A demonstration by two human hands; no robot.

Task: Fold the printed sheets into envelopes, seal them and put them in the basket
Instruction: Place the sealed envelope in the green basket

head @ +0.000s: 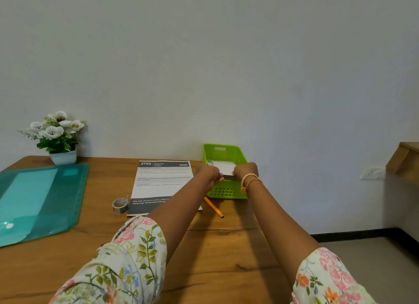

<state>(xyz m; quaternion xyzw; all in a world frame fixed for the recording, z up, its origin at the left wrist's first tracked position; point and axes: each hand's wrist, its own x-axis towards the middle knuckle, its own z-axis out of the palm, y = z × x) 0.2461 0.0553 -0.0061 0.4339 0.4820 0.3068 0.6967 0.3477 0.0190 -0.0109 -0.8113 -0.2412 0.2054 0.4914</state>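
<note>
Fingers of the left hand (209,173) and of the right hand (244,171) are curled onto the 2 ends of a folded envelope (224,168), held over the green basket (226,190). Whether the envelope touches the basket's contents cannot be told; a white paper edge shows inside, near the far wall. Bangles circle the right wrist.

Head view, remaining items: 1 printed sheet (162,185) lies flat on the worktop (215,247) just left of the basket, headed "2703", its near right corner covered by the left forearm. A roll of patterned tape (120,205) stands on edge touching the sheet's near left corner. A yellow pencil (213,207) lies slanted in front of the basket, between the 2 forearms. A teal plastic folder (38,199) holding paper lies at the left side. A white pot of white flowers (57,136) stands at the far left against the wall. Both sleeves are floral.
</note>
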